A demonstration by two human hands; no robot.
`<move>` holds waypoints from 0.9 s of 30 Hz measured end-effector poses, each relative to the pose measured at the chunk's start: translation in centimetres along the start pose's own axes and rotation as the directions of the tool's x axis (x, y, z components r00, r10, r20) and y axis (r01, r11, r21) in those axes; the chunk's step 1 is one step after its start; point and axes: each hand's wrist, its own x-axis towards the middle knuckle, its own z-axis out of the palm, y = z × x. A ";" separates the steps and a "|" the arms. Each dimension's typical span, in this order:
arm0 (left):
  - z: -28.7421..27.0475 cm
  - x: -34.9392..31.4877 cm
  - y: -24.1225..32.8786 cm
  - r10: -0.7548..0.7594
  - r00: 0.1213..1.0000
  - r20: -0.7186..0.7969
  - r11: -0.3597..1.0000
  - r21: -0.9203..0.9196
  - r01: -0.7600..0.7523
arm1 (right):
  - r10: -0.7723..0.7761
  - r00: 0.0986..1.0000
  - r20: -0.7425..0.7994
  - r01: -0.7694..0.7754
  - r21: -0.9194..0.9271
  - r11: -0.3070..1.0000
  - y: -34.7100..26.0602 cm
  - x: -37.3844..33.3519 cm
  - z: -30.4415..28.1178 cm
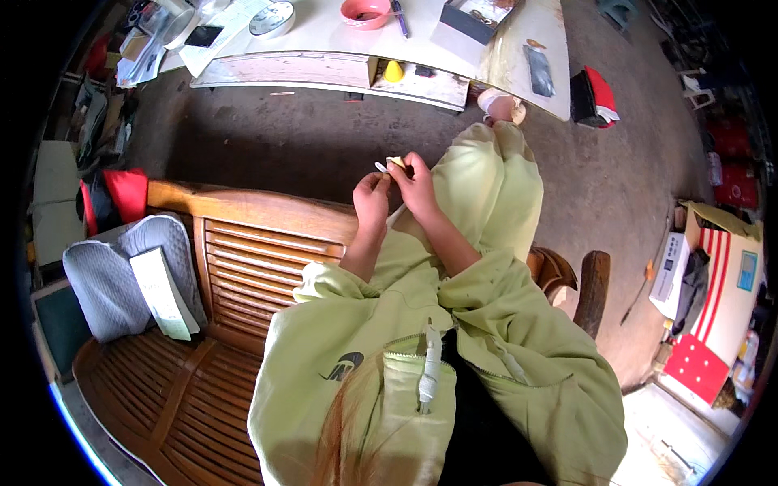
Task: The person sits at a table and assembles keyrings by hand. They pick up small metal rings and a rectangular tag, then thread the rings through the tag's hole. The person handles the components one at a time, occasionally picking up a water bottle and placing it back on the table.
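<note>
Fine fingertip work seems in hand, beside the legs: the left hand tightly pinches a white piece, the right hand a yellowish piece. Continuing calls for steady grips.

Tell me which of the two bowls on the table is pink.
The right-hand bowl, close beside the purple pen and with something dark inside; the other bowl, to its left, is whitish and patterned.

Head-worn fisheye view, looking steeply down from the wearer's own head — jacket close below, left hand and right hand farther out, table beyond.
</note>
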 end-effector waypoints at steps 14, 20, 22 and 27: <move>-0.2 -0.2 0.7 -0.100 0.995 0.022 0.994 -0.040 0.101 | 0.055 0.998 0.044 -0.054 -0.014 0.998 -0.4 -0.1 -0.1; 0.3 -0.3 0.7 -0.097 0.993 0.067 0.995 0.028 0.095 | 0.077 0.997 0.007 -0.077 0.055 0.995 0.4 -0.1 -0.2; 0.2 -0.1 0.2 -0.096 0.992 0.082 0.995 0.010 0.095 | 0.146 0.989 0.013 -0.147 0.079 0.986 0.0 -0.1 -0.3; 0.2 0.2 -0.7 -0.081 0.994 0.080 0.996 -0.035 0.084 | 0.216 0.976 -0.020 -0.208 0.187 0.960 0.6 0.1 -0.2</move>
